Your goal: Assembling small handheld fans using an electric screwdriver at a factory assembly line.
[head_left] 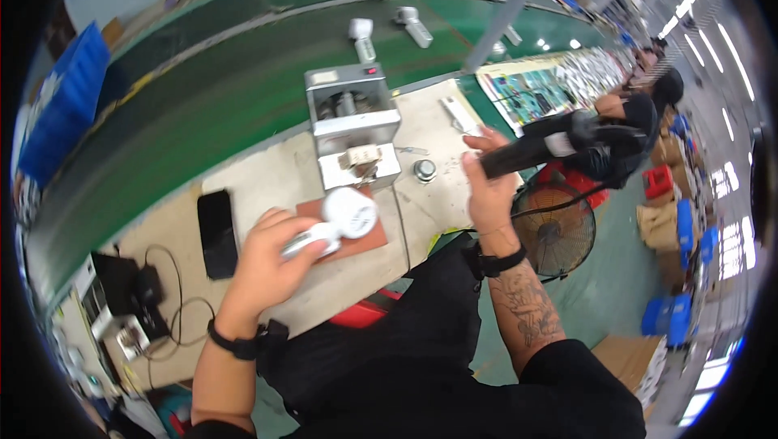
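Observation:
My left hand [274,256] is closed round the handle of a white handheld fan [350,212], with its round, slotted head pointing right over a reddish-brown mat [375,240]. Just behind the mat stands a grey metal box-shaped machine [354,127] with a red switch and a small block on its front ledge. Above the right part of the bench, my right hand [489,184] has its visible fingers apart. A long black object [531,149] crosses in front of its palm and hides part of it. Near those fingertips lies a white narrow piece [460,115].
A small metal cylinder [424,170] stands on the bench beside a cable. A black phone [217,232] lies at left. More white fans [414,27] are on the green conveyor behind. A floor fan [555,228] and a person [636,119] are at right.

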`<state>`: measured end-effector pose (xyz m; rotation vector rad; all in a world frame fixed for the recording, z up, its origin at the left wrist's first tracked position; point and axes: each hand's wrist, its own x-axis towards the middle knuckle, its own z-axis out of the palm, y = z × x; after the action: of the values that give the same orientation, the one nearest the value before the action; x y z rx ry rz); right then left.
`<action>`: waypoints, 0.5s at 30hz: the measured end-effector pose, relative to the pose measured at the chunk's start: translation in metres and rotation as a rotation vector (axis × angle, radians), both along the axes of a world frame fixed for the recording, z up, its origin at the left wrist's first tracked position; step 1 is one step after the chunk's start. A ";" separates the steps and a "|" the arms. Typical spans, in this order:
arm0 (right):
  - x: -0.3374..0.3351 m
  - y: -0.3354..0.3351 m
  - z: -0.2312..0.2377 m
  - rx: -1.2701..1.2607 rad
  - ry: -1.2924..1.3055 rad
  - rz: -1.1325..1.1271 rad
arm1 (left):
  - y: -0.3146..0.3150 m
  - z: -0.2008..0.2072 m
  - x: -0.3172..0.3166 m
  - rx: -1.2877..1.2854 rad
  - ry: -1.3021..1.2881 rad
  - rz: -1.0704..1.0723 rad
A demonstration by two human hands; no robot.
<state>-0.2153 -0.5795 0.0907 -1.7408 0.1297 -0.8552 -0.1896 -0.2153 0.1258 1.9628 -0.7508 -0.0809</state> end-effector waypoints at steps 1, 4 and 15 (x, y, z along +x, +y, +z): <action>0.000 0.008 0.021 0.013 -0.030 0.091 | -0.005 -0.011 0.001 -0.003 -0.026 -0.045; -0.002 0.030 0.069 0.005 -0.105 0.224 | -0.020 -0.032 0.012 0.014 -0.040 -0.128; -0.021 0.086 0.116 0.380 -0.087 0.737 | -0.056 -0.064 0.021 0.016 -0.152 0.118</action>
<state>-0.2363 -0.4934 0.2071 -1.2439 -0.3692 -0.3267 -0.1689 -0.2712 0.0623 2.0405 -0.7316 0.1350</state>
